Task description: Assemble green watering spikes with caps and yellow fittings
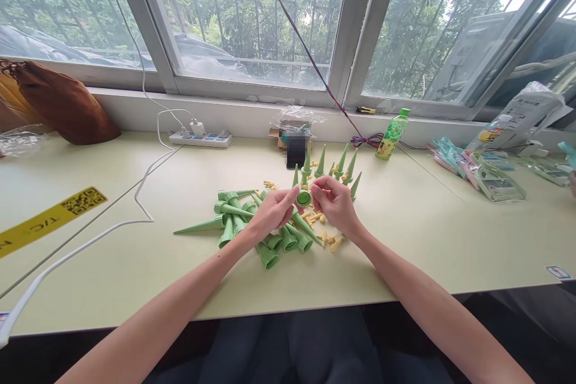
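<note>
My left hand [278,210] is closed on a green plastic watering spike [304,198], its round threaded opening turned toward me. At the right side of that opening my right hand [333,199] is pinched; what its fingertips hold, if anything, is hidden. Below and left of my hands lies a pile of loose green spikes [234,210], pointing various ways. Small yellow plastic valves [335,242] are scattered under and beside my right hand. Behind my hands, several green spikes [320,162] stand with their points up, some with yellow pieces at them.
A black phone-like object [296,153] stands at the back before a plastic-covered box. Beside the wall are a power strip [202,139] with a white cable [148,192], a green drink bottle [392,135] and a brown bag [67,105]. Wrapped pastel items [495,180] lie at right.
</note>
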A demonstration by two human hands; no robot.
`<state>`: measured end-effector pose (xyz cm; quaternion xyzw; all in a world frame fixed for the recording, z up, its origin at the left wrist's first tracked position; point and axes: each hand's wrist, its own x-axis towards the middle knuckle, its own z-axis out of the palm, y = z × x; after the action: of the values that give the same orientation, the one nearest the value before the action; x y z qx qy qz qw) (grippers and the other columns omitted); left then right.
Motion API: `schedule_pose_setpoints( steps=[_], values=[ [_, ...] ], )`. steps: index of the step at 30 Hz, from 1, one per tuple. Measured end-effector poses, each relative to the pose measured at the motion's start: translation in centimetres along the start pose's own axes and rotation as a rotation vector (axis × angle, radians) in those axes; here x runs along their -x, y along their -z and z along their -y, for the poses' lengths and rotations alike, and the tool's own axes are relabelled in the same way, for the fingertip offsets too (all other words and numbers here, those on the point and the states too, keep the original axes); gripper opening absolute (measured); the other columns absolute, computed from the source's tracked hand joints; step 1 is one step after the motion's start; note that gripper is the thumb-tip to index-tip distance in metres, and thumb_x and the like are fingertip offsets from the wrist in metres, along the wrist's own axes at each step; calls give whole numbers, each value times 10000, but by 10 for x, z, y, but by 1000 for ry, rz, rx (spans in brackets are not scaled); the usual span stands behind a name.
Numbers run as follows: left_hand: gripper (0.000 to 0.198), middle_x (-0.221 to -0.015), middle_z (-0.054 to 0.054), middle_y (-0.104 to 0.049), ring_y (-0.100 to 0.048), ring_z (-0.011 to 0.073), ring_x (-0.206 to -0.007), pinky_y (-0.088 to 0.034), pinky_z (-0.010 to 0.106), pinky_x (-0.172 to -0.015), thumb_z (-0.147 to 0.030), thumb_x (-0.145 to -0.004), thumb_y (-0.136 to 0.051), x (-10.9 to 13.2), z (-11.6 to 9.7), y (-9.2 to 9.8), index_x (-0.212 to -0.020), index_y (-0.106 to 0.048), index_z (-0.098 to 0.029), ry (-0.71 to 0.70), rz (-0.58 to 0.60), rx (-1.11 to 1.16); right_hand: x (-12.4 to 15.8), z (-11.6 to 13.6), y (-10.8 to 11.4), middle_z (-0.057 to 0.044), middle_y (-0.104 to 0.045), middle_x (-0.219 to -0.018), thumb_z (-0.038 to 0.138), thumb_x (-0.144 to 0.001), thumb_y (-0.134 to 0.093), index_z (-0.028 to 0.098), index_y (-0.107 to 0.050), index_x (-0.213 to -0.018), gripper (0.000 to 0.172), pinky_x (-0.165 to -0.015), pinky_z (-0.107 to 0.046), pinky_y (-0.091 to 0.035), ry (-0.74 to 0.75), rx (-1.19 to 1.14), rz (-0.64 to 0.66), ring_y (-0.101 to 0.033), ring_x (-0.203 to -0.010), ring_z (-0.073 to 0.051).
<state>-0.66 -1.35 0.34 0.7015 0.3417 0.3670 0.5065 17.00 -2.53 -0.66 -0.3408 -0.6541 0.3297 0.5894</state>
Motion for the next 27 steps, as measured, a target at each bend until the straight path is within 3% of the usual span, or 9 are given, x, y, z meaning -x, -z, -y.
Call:
schedule_pose_setpoints(
  steps=[4,10,13,19,27],
  values=[
    [401,-448,-69,-379,-319,54,-376,-199,183,-385,-520,-860,-602,1,1,0,-699,-509,-165,-62,-20,-75,0,-2,1,38,-497,-635,441,-901,-597,196,-558,-818,261,-444,-241,-423,-27,1,5,-468,-468,-83],
    [299,-475,-98,-259,-219,52,-415,-144,192,-401,-417,-837,-668,1,9,0,-768,-495,-183,-170,-38,-203,0,-2,1,21,-531,-676,442,-873,-630,194,-566,-827,260,-449,-237,-414,-58,11,1,-477,-500,-89],
    [271,-534,-88,-300,-237,45,-424,-195,195,-407,-370,-809,-709,-1,13,0,-783,-523,-176,-269,-100,-299,0,0,1,19,-525,-670,463,-861,-635,194,-563,-813,283,-448,-234,-402,-79,46,-4,-469,-512,-93],
    [207,-765,-13,-503,-433,62,-510,-389,206,-493,-368,-847,-664,-4,19,1,-836,-580,-179,-461,-182,-514,0,3,0,21,-505,-653,462,-858,-634,188,-565,-782,293,-447,-228,-368,-85,95,-15,-438,-522,-92],
    [200,-977,44,-588,-496,43,-516,-442,211,-537,-376,-909,-589,-4,25,2,-895,-637,-182,-534,-246,-645,0,0,-2,19,-502,-649,459,-877,-601,185,-557,-749,305,-447,-231,-337,-59,122,-36,-424,-518,-91]
  ],
)
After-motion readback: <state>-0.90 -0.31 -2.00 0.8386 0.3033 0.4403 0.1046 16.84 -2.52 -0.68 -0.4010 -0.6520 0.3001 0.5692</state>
